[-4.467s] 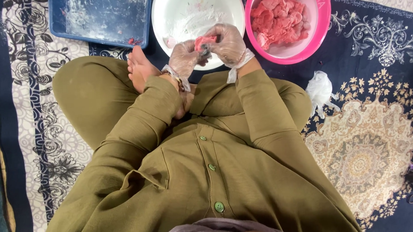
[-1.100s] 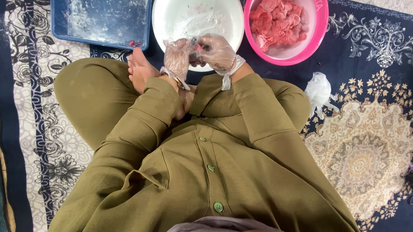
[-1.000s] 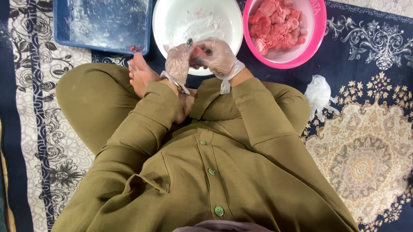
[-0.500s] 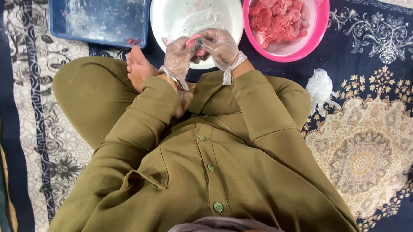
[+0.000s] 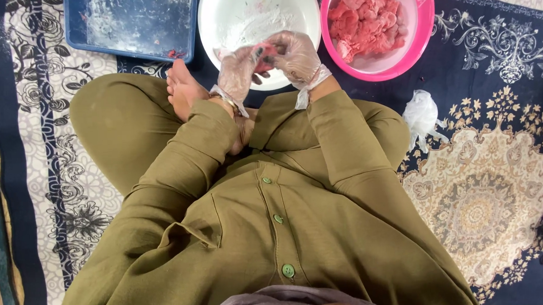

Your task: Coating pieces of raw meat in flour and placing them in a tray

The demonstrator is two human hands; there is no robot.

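Over the white bowl (image 5: 242, 15), left hand (image 5: 238, 72) and right hand (image 5: 295, 56) pinch a meat piece (image 5: 266, 49) — its axis unclear.

A small pink piece of raw meat (image 5: 267, 50), dusted with white flour, is pinched between two clear-gloved hands above the white bowl (image 5: 218, 16).

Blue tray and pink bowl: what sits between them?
In the head view, the white bowl, dusted with white powder, lies between the blue tray and the pink bowl of raw meat. Both gloved hands work over its near rim.
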